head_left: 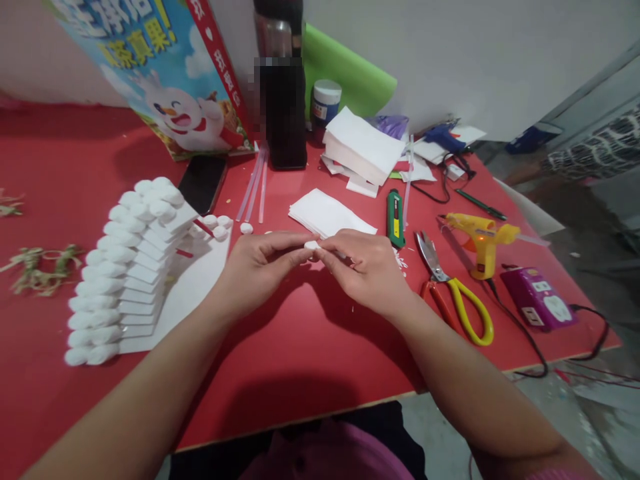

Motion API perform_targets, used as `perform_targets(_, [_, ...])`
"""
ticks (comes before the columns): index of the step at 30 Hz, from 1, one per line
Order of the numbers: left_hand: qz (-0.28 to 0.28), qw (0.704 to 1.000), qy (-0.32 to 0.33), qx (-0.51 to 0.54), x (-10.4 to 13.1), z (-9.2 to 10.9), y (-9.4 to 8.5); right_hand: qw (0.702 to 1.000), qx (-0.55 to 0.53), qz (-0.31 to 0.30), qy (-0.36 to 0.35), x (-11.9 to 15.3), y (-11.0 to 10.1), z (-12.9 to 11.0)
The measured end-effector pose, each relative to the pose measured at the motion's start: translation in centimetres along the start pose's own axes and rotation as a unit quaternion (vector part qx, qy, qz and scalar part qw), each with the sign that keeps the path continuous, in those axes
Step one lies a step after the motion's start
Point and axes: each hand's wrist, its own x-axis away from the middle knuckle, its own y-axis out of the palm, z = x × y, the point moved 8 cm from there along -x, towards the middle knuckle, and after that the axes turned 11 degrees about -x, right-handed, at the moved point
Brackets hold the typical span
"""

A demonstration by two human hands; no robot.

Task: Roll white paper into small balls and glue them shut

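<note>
Over the middle of the red table point(295, 340), my left hand point(263, 267) and my right hand point(367, 267) meet at the fingertips. Both pinch one small white piece point(312, 245) between thumb and fingers. Just behind them lies a stack of white paper point(327, 212). Left of my left hand, a curved row of white rounded pieces point(103, 287) with folded white cards sits on a white sheet point(190, 300). A few loose white pieces point(247, 228) lie behind my left hand.
Yellow-and-red-handled scissors point(470, 310), a yellow glue gun point(483, 240), a purple power box point(537, 299) and a green cutter point(395, 219) lie at right. Phones point(203, 183), glue sticks point(253, 187), a jar point(326, 107) and a printed box point(170, 87) stand or lie behind. Cables hang over the right edge.
</note>
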Motion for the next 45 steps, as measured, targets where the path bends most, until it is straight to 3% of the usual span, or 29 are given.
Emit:
perform_targets(4, [0.002,1.0,-0.024,-0.005,0.0,-0.5,0.2,0.999,0.04,-0.005,0.017,0.1,0.2,0.2])
perform_targets(11, [0.039,0.998,-0.043,0.017,0.3,-0.4,0.0,0.984,0.173,-0.004,-0.041,0.6,1.0,-1.2])
perform_targets(16, [0.038,0.998,-0.029,0.028,0.1,-0.2,-0.1,0.987,0.14,-0.048,-0.058,0.4,1.1,-1.2])
perform_targets(25, [0.018,0.994,-0.061,0.087,0.1,-1.1,0.3,0.99,0.103,-0.084,-0.055,0.4,1.1,-0.8])
perform_targets(29, [0.029,0.998,-0.02,0.051,0.0,-0.5,-0.1,0.995,0.07,-0.069,-0.023,0.3,0.9,-0.6])
perform_targets(32, [0.041,0.999,0.018,0.001,-0.3,-0.3,-0.7,0.993,-0.049,-0.025,0.1,0.0,0.2,0.9])
perform_targets(34, [0.036,0.999,0.01,0.019,-0.5,-0.7,-0.9,0.944,-0.218,0.0,0.248,0.4,0.4,3.1])
perform_targets(36, [0.027,0.998,-0.014,0.047,-0.6,-1.4,-1.0,0.835,-0.401,-0.01,0.378,1.3,2.0,4.6])
perform_targets(38, [0.022,0.999,-0.023,0.041,-0.6,-1.7,-1.0,0.722,-0.527,-0.055,0.444,2.0,3.9,4.9])
perform_targets(40, [0.018,1.0,-0.007,0.009,-0.6,-1.3,-1.1,0.649,-0.601,-0.094,0.457,2.2,5.0,4.5])
perform_targets(42, [0.015,1.0,0.016,-0.019,-0.5,-0.7,-1.2,0.612,-0.641,-0.1,0.453,2.2,5.3,4.3])
perform_targets(45, [0.007,0.999,0.032,-0.041,-0.5,-0.1,-1.3,0.587,-0.66,-0.097,0.459,2.3,5.4,4.1])
